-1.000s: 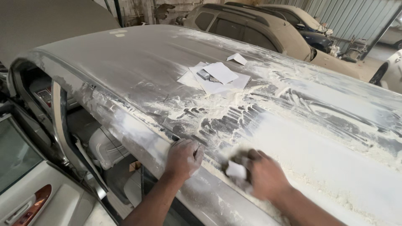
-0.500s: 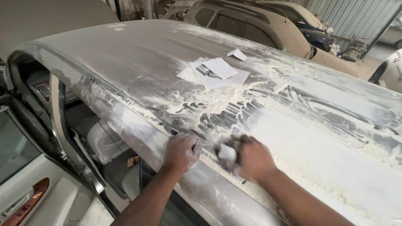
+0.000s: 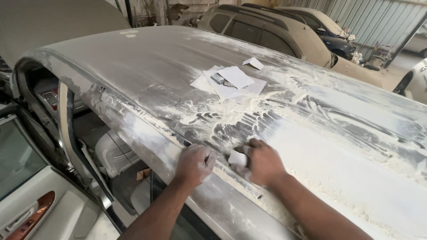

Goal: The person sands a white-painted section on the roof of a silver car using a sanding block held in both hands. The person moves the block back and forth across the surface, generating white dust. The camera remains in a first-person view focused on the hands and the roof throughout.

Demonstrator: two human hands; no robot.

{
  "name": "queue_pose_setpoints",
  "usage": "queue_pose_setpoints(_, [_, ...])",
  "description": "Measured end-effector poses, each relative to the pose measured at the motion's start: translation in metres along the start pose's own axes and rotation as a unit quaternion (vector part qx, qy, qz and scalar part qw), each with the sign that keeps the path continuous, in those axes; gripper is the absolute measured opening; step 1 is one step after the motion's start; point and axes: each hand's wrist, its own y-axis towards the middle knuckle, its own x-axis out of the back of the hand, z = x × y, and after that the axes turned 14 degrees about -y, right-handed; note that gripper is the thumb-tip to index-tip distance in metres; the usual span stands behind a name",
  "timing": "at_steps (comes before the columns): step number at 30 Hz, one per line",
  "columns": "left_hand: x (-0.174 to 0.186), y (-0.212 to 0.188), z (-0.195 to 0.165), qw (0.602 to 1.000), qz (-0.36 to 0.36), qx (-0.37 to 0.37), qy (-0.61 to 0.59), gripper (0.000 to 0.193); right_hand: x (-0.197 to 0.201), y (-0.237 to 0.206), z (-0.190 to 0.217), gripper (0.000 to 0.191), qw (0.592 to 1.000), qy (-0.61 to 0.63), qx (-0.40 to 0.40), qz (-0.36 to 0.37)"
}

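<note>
Left hand (image 3: 195, 163): lying half-curled, empty, pressing on the car roof (image 3: 147, 71).
Right hand (image 3: 262, 162): gripping a white pad (image 3: 237, 158) at its 9 o'clock.

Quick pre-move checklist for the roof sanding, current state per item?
1. Right hand grips the white sanding pad: ok.
2. Left hand braced on the roof edge: ok.
3. Pad flat against the surface: cannot tell, fingers cover it.
4. Loose paper sheets apart from the hands: ok.
5. White dust cleared around the pad: not ok, it lies thick.
6. Open door below clear of the arms: ok.
</note>
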Motion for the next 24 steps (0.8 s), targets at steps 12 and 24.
queue_pose_setpoints(12, [-0.007, 0.004, -0.08, 0.973, 0.191, 0.012, 0.132, 0.085, -0.044, -0.263, -0.153, 0.081, 0.954, 0.035, -0.241, 0.175])
queue_pose_setpoints(24, [-0.167, -0.066, -0.308, 0.905, 0.41, -0.096, 0.065, 0.116, -0.188, -0.558, -0.226, 0.036, 0.636, 0.452, -0.537, -0.321])
